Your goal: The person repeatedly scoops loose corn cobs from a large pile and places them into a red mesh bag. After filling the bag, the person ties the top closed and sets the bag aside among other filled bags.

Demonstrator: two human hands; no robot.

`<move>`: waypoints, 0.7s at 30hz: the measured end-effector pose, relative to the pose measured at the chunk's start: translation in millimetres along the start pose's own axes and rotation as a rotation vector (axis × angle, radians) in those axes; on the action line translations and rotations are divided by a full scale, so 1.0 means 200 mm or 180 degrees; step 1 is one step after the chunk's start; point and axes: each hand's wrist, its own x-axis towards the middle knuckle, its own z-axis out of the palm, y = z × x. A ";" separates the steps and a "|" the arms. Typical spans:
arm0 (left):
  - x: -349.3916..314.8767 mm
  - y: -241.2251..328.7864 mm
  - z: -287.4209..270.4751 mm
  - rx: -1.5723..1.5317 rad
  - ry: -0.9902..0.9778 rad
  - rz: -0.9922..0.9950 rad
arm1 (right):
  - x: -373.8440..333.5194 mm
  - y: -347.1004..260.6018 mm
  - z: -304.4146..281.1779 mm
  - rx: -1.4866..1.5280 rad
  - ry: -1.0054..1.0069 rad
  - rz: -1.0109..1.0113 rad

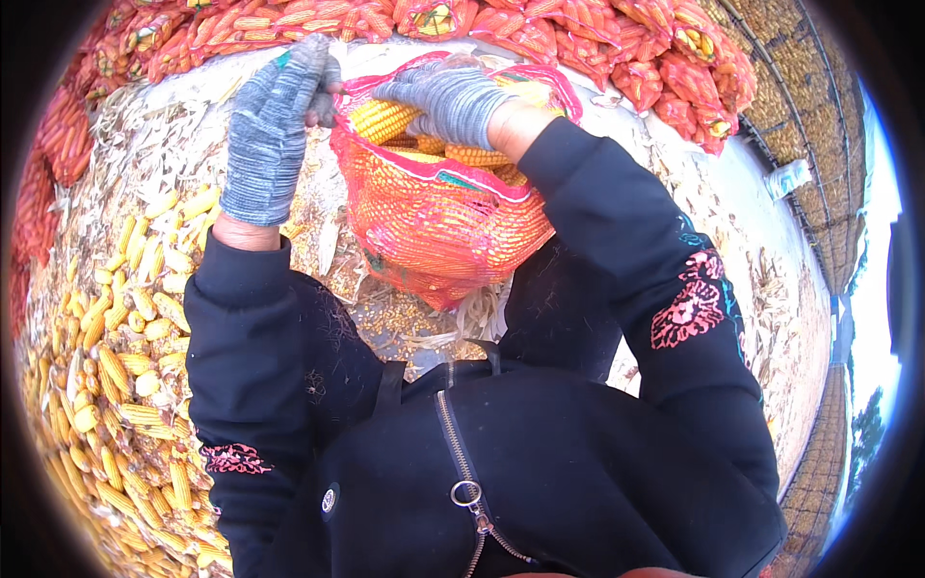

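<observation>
A red mesh sack point(443, 226) stands between my knees, its mouth spread and full of yellow corn cobs. My right hand point(453, 101), in a grey knitted glove, is inside the mouth, its fingers and thumb around a corn cob point(383, 121). Beside the sack's left rim is my left hand point(275, 130), gloved the same way and raised upright. Its fingers are bent together with the tips right by the pink-red rim. Whether the rim is pinched between them cannot be made out.
Loose corn cobs point(116, 385) are heaped at my left, with dry husks point(145, 135) beyond. Filled red mesh sacks point(540, 39) line the far side and far left. A wire-mesh crib point(824, 144) with corn behind it curves along the right. Loose kernels point(395, 318) lie below the sack.
</observation>
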 end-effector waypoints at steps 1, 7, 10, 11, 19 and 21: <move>0.00 0.01 -0.03 0.0091 -0.0234 -0.0081 | -0.06 0.04 -0.01 0.0624 0.0274 -0.0012; -0.06 -0.02 0.00 0.0536 -0.0766 0.0165 | -0.60 0.50 -0.30 0.1348 0.0984 0.2398; -0.06 -0.02 0.07 0.0358 -0.0700 0.0061 | -0.82 0.44 -0.21 0.2880 0.0483 0.2996; -0.06 -0.01 0.09 0.0311 -0.0684 -0.0121 | -0.87 0.40 -0.16 0.2994 0.0663 0.2960; -0.06 -0.02 0.09 0.0825 -0.0824 -0.0400 | -0.83 0.32 -0.01 0.2779 0.2101 0.2840; -0.09 -0.04 0.05 0.1558 -0.0610 0.0643 | -0.78 0.25 -0.04 0.1956 0.2526 0.2449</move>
